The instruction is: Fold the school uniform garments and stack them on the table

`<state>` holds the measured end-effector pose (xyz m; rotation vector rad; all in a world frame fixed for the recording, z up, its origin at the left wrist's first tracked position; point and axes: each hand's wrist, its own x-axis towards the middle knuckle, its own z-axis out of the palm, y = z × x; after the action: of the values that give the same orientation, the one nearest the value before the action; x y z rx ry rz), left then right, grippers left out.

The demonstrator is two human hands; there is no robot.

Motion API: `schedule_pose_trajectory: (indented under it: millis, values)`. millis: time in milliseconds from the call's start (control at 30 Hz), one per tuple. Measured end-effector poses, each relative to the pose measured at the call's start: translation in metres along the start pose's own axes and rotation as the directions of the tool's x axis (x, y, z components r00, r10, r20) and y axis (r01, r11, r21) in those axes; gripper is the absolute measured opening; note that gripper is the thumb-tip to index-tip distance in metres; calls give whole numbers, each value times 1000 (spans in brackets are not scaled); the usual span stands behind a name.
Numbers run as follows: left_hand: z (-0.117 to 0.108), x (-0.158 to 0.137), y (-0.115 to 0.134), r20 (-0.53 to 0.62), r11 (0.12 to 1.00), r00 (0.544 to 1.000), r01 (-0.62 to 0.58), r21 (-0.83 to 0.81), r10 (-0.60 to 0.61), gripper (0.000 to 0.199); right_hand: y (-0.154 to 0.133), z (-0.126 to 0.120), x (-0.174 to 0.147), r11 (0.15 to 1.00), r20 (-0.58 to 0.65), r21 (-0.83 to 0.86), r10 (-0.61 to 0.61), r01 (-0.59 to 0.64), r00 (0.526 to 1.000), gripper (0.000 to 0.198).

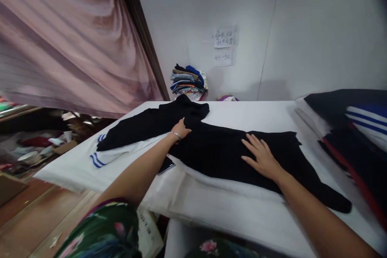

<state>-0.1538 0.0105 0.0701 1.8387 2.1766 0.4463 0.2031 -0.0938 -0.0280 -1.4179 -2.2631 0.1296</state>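
A black long-sleeved garment (217, 149) lies spread across the white-covered table (256, 113), one sleeve reaching towards the lower right. My right hand (262, 157) rests flat on its right half with fingers spread. At the garment's left part, my left hand (180, 130), with a bracelet at the wrist, touches the cloth with thumb and forefinger apart; its other fingers are mostly hidden. A white garment with blue stripes (98, 159) shows from under the black one at the left. Near my left forearm, a dark flat object, perhaps a phone (165, 165), is partly covered.
Folded clothes (356, 161) are piled along the right side. Another stack of clothes (187, 80) stands beyond the table's far edge by the wall. A pink curtain (90, 40) hangs at the left, above clutter on the floor. Handwritten paper notes (223, 46) are on the wall.
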Motion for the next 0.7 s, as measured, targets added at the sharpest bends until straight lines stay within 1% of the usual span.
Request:
schedule_pose_trajectory:
  millis: [67, 133, 200, 267, 300, 367, 433, 467, 500, 533, 567, 600, 633, 667, 700]
  values:
    - [-20, -6, 25, -44, 996, 997, -62, 66, 65, 73, -6, -2, 1, 997, 98, 59, -56, 50, 994, 59]
    - [-39, -16, 57, -85, 978, 983, -152, 145, 166, 73, -9, -2, 2, 994, 176, 97, -66, 50, 982, 58]
    - [-54, -28, 95, -80, 944, 955, -265, 195, 284, 71, -9, -2, 3, 994, 201, 105, -54, 33, 978, 60]
    - [-60, -40, 137, -48, 896, 915, -380, 231, 401, 70, -9, -3, 4, 993, 205, 116, -49, 25, 978, 61]
    - [-59, -46, 159, -26, 866, 890, -435, 247, 455, 69, -8, -4, 4, 992, 204, 124, -49, 23, 978, 62]
    - [-48, -58, 203, 47, 813, 849, -518, 264, 526, 68, -8, -5, 4, 988, 196, 151, -46, 16, 980, 63]
    - [-29, -72, 243, 151, 790, 822, -569, 228, 549, 67, -8, -7, 5, 975, 165, 224, -36, -2, 986, 59]
    - [-17, -80, 261, 201, 791, 812, -581, 194, 547, 67, -7, -7, 6, 954, 130, 298, -26, -14, 991, 55]
    - [-5, -88, 277, 242, 796, 805, -584, 159, 542, 67, -6, -7, 7, 916, 79, 400, -1, -31, 997, 50]
    - [7, -96, 291, 272, 802, 798, -584, 128, 538, 67, -5, -8, 8, 854, 9, 518, 53, -50, 999, 45]
    - [19, -104, 304, 294, 809, 794, -580, 101, 532, 65, -4, -8, 10, 766, -71, 640, 141, -63, 987, 42]
    - [29, -111, 315, 308, 815, 791, -575, 78, 529, 63, -2, -9, 11, 654, -141, 754, 262, -68, 955, 41]
    - [39, -117, 324, 317, 821, 789, -569, 54, 526, 60, 0, -10, 13, 524, -179, 850, 398, -63, 900, 41]
    - [48, -121, 333, 327, 832, 790, -555, 24, 518, 56, 3, -11, 14, 385, -173, 922, 529, -53, 831, 41]
    - [56, -125, 340, 336, 845, 795, -534, -10, 506, 53, 5, -12, 15, 246, -129, 968, 631, -40, 765, 40]
